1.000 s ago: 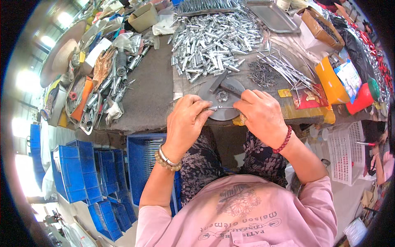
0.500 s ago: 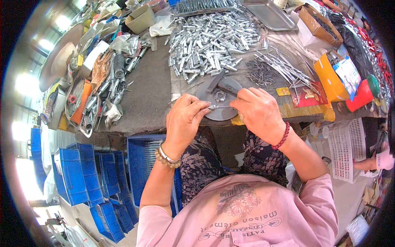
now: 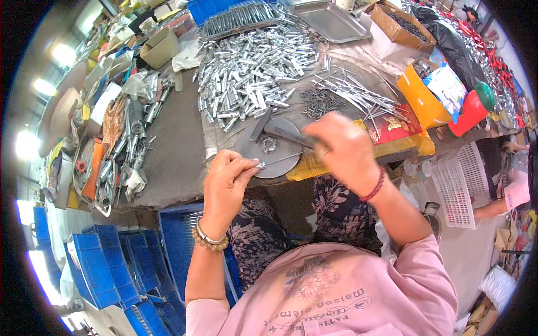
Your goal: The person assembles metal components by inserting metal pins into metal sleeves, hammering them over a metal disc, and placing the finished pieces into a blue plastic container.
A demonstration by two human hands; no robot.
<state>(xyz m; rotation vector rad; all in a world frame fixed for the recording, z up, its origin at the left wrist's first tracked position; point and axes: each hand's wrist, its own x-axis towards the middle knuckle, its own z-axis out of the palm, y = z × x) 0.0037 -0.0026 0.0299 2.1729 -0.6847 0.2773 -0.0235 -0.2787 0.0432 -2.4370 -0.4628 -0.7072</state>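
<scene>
Thin rod (image 3: 286, 157): over the near side of the round grey disc (image 3: 283, 167), between the two hands; its lower end is at the left fingertips, its upper end runs toward the right hand.
Left hand (image 3: 220, 182): just left of the disc, thumb and fingertips pinched on a small silver piece (image 3: 259, 166) at the rod's end.
Right hand (image 3: 350, 148): right of the disc, fingers curled and blurred, by the hammer handle; I can't tell what it grips.
Rod's line: long axis slanting across the disc, from near left up to far right.
Hammer (image 3: 286, 134): lying on the disc, head toward its far left, handle pointing right.
Desk (image 3: 174, 140): dark cloth top under the disc; a heap of silver metal pieces (image 3: 252, 78) beyond it, small dark pins (image 3: 320, 103) and loose rods (image 3: 358, 92) beyond and right, jumbled tools (image 3: 120, 148) well left.
Room: blue crates (image 3: 106, 269) below and left of the disc, a white basket (image 3: 459, 185) below and right, another person's arm (image 3: 493, 211) beside that basket.
</scene>
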